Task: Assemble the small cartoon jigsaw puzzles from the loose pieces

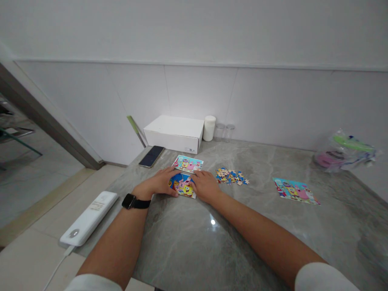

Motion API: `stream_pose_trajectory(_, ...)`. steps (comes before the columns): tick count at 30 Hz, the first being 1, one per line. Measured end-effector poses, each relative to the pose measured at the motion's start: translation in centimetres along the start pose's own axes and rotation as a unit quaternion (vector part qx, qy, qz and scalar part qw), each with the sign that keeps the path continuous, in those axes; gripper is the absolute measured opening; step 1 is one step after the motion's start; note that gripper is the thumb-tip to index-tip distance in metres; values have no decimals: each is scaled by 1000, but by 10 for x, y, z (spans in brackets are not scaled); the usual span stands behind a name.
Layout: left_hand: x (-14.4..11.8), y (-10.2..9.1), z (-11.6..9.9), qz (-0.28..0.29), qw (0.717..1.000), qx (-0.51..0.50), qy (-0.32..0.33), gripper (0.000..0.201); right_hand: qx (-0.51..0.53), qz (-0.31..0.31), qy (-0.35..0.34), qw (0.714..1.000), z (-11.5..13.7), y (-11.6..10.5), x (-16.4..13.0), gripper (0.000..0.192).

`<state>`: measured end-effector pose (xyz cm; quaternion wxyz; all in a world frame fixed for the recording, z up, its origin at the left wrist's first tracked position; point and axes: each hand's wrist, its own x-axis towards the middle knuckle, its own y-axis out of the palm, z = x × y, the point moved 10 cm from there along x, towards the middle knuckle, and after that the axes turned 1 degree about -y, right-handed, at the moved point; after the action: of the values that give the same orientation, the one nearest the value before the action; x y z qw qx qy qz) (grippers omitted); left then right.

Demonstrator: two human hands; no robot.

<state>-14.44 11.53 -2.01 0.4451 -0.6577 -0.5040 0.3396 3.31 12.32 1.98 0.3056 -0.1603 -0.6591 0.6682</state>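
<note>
Both bare forearms reach forward and converge. The left hand (159, 184), a black watch on its wrist, lies palm down, fingers pointing right. The right hand (206, 185) lies flat, fingers loosely spread.

Both hands (182, 185) flat against a small cartoon puzzle (182, 186)

Grey marbled table (257, 242); cartoon puzzle (183, 185) in blue, pink & yellow; multicolour loose pcs (232, 176); white box (174, 132); black watch (130, 201).
</note>
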Motion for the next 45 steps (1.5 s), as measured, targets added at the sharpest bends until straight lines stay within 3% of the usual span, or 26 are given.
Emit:
stream_pose_trajectory(6, 1, -2, -7, 35, 998, 32, -37, 111, -8, 11, 28, 1000, -11, 3, 6, 41)
stream_pose_trajectory(26, 11, -9, -4, -28, 999, -13, -23, 91, 7, -2, 18, 1000, -30, 9, 37, 41)
stream_pose_trajectory(36, 11, -11, -3, -30, 998, -40, -27, 88, 29, -12, 32, 999, -29, 10, 34, 48)
stream_pose_trajectory(45, 11, -9, 0, -22, 999, -29, -31, 87, 41, -31, 21, 998, -23, 5, 25, 42)
